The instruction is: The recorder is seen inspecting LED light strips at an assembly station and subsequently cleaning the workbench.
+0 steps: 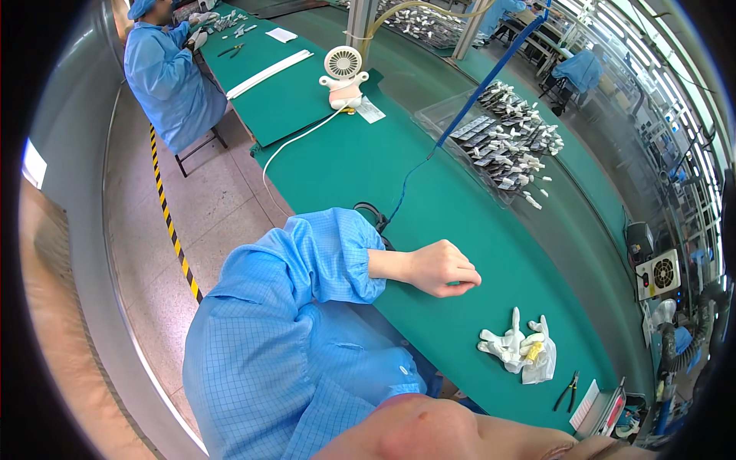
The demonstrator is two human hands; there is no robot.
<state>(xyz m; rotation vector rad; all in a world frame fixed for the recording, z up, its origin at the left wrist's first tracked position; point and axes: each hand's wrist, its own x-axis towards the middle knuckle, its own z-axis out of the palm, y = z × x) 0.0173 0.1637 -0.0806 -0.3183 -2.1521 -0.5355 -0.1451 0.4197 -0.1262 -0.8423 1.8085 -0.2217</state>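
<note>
My left hand (443,268) is over the green table mat (483,253), its fingers curled into a loose fist with the back of the hand facing up. Nothing shows between the fingers, though the palm side is hidden. Beyond my blue sleeve (337,253) lies a black band (371,215) joined to a blue cord (400,198). A pair of white gloves (506,346) rests on the mat to the right of the hand, with small yellow pieces (532,351) on top. Close by the gloves are cutting pliers (568,391). My right hand is out of the picture.
A small white fan (343,77) stands at the back, its white cable (295,140) trailing over the table edge. Across the table, a clear tray (437,126) bears a heap of white-and-grey parts (510,146). A co-worker in blue (165,84) sits at the far left.
</note>
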